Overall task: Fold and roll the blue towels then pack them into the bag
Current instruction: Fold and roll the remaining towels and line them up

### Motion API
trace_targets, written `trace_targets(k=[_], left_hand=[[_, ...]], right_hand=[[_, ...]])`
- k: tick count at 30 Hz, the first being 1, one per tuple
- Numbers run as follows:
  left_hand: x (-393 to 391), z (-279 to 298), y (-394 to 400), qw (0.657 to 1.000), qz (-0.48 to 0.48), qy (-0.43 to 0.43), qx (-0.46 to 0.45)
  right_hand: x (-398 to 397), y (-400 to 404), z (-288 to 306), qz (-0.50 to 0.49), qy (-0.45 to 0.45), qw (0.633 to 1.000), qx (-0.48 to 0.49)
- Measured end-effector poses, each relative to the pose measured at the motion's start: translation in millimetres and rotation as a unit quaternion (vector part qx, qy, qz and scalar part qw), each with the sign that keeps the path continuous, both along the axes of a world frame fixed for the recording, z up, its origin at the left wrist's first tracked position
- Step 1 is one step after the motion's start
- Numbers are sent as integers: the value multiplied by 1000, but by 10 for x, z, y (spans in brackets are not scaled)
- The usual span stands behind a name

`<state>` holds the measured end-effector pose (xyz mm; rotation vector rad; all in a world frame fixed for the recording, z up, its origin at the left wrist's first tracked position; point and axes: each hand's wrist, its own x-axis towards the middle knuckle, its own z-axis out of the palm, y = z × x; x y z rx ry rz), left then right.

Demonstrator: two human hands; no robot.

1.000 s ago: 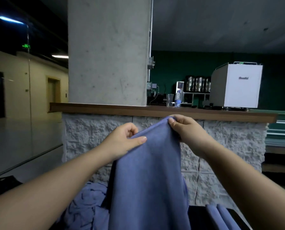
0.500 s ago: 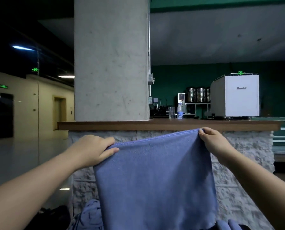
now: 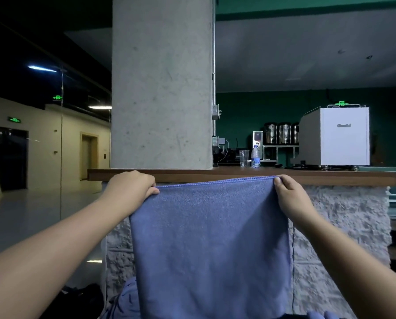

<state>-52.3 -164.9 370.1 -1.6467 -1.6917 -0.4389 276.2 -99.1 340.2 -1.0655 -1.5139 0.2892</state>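
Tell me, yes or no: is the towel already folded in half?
No, the hands, left and right, hold the blue towel spread flat.

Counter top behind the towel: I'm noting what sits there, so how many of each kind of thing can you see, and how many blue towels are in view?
Blue towel held spread: 1
Other blue towels, partly seen at the bottom edge: at least 1, number unclear
Metal canisters: 3
Water bottle: 1
Clear plastic cup: 1
White machine: 1
Total: at least 8

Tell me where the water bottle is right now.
In the head view, the water bottle stands on the wooden counter, right of the concrete pillar, beside a clear cup and left of the white machine.
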Motion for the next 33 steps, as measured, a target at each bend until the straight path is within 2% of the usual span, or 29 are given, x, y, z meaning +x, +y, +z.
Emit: trace_targets(k=[6, 8, 10, 12, 15, 17, 19, 21, 24, 26, 32, 33], left_hand=[[-30, -72, 29, 995, -56, -76, 18], [-56, -103, 24, 985, -66, -156, 26], [-97, -105, 14, 955, -135, -262, 32], [-90, -101, -57, 913, -187, -361, 41], [-34, -191, -130, 840, -201, -504, 18], [-8, -287, -117, 752, -221, -621, -31], [29, -360, -85, 642, -256, -720, -70], [106, -393, -75, 566, -293, -766, -80], [279, -369, -129, 506, -364, -777, -85], [416, -322, -228, 511, -396, -754, -119], [820, -259, -503, 571, -485, -623, -227], [870, -269, -497, 590, -487, -601, -229]], right_hand=[[-56, 43, -3, -27, 16, 999, -1], [-20, 52, -16, -25, 22, 999, -4], [27, 68, -40, -25, 29, 999, -14], [61, 84, -76, -17, 50, 998, -44], [60, 66, -116, 42, 141, 980, -136], [42, 34, -136, 72, 193, 961, -186], [-7, -19, -143, 97, 231, 945, -210], [-75, -68, -152, 128, 266, 929, -221], [-196, -128, -159, 187, 269, 923, -201], [-297, -187, -144, 224, 250, 923, -187], [-649, -554, -38, 305, 168, 930, -120], [-704, -636, -29, 311, 149, 932, -107]])
